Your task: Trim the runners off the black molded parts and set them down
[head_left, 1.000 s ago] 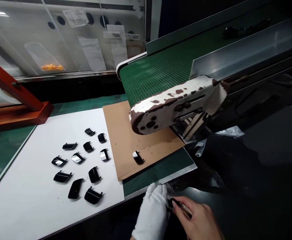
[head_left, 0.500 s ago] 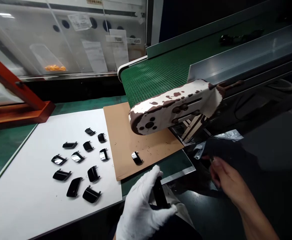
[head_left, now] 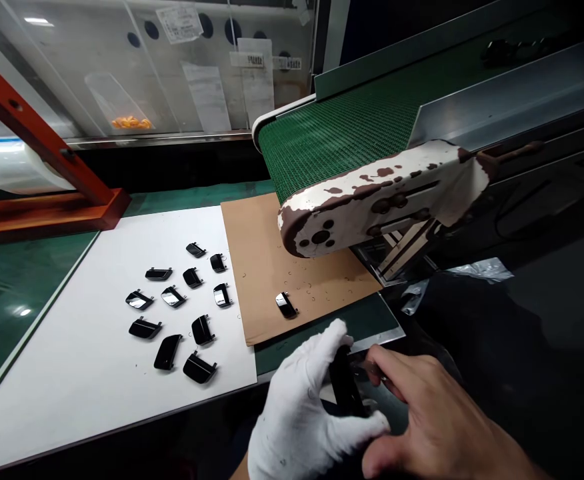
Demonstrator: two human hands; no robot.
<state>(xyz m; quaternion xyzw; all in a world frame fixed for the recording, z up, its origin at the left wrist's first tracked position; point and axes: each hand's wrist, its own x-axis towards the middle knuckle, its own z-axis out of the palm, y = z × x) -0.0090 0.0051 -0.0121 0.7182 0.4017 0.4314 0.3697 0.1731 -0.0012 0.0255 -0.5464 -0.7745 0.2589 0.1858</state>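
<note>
My left hand (head_left: 312, 407), in a white glove, grips a glossy black plastic part (head_left: 346, 383) by its ends, between thumb and fingers, just off the table's front edge. My bare right hand (head_left: 422, 407) is close beside the part on its right. Its fingers are curled with the index tip near the part's edge; something small and dark seems to be in them, but I cannot make it out. Another black plastic part (head_left: 286, 305) lies on the brown cardboard (head_left: 257, 267). Several similar black parts (head_left: 200, 367) are spread over the white sheet (head_left: 97, 387) to the left.
Above the cardboard juts the end of a green conveyor belt (head_left: 342, 140), with a chipped white side plate (head_left: 317, 230). An orange frame (head_left: 87, 177) holding a clear film roll (head_left: 17, 163) stands at the left. Crumpled plastic (head_left: 482, 270) lies at the right.
My right hand has come in from the right to the part in my left hand. My left hand still grips that part. The view has shifted slightly, moving the table leftward features to the right.
</note>
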